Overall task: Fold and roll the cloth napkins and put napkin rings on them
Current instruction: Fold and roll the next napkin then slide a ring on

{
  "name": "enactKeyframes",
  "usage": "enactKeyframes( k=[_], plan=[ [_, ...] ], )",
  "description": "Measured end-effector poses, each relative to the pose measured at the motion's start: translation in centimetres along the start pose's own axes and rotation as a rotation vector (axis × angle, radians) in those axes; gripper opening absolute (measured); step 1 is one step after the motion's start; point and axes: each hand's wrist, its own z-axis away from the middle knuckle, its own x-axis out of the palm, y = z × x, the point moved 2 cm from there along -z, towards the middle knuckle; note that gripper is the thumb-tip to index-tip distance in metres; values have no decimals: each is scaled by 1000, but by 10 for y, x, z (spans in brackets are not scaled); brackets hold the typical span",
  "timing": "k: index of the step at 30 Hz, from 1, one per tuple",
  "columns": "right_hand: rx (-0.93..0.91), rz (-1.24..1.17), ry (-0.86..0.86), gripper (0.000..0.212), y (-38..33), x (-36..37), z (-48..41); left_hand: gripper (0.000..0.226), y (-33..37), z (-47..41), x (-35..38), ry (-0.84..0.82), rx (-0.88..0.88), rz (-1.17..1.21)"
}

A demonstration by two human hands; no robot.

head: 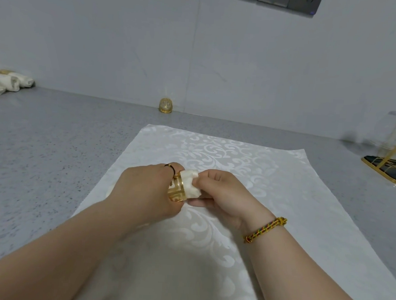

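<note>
Both hands meet over a white patterned cloth (215,155) spread on the grey counter. My left hand (143,188) grips a gold napkin ring (177,191) with a cut-out pattern. A rolled white napkin (191,184) sticks out of the ring's right side. My right hand (220,190) pinches that end of the roll between thumb and fingers. The rest of the roll is hidden behind my left hand.
Several rolled napkins with gold rings (6,82) lie at the far left by the wall. A lone gold napkin ring (165,105) stands at the back against the wall. A gold wire stand on a dark tray (390,166) sits at the right edge.
</note>
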Motion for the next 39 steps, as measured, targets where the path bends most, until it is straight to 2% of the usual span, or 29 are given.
enactKeyframes(
  k=[3, 5, 7, 10, 13, 15, 19, 20, 24, 29, 31, 34, 39],
  plan=[
    [-195, 163, 171, 19, -5, -9, 2, 39, -12, -1, -4, -39, -78, 35],
    [-302, 225, 159, 23, -11, -8, 6, 43, -13, -1, -8, -34, -119, 56],
    [-274, 281, 92, 25, -11, -2, 8, 44, -11, -1, -10, -30, -111, 48],
    [-183, 273, 92, 27, -6, 4, 8, 35, -4, 0, -10, 41, -87, -14],
    [-158, 250, 107, 42, -2, 8, 6, 29, 4, 3, -5, 88, 30, -154],
    [-150, 234, 103, 36, -2, 11, 5, 34, 6, 1, -6, 124, 98, -202],
    [-106, 101, 16, 33, 2, 12, 3, 26, 8, 3, -6, 118, 50, -172],
    [-111, 111, 5, 32, 1, 13, 4, 27, 7, 4, -6, 132, 37, -155],
    [-237, 271, 82, 25, -5, 14, 2, 20, 5, 1, -10, 14, -22, -68],
    [-363, 434, 93, 24, -12, 9, 7, 38, -2, 1, -23, -227, -102, 78],
    [-384, 399, 120, 25, -13, 7, 7, 36, -5, 3, -26, -293, -147, 175],
    [-362, 175, 191, 24, -11, 1, 6, 28, -13, 3, -26, -291, -283, 389],
    [-305, 216, 68, 21, -4, 17, 8, 23, -17, 0, -27, -272, -392, 573]
  ],
)
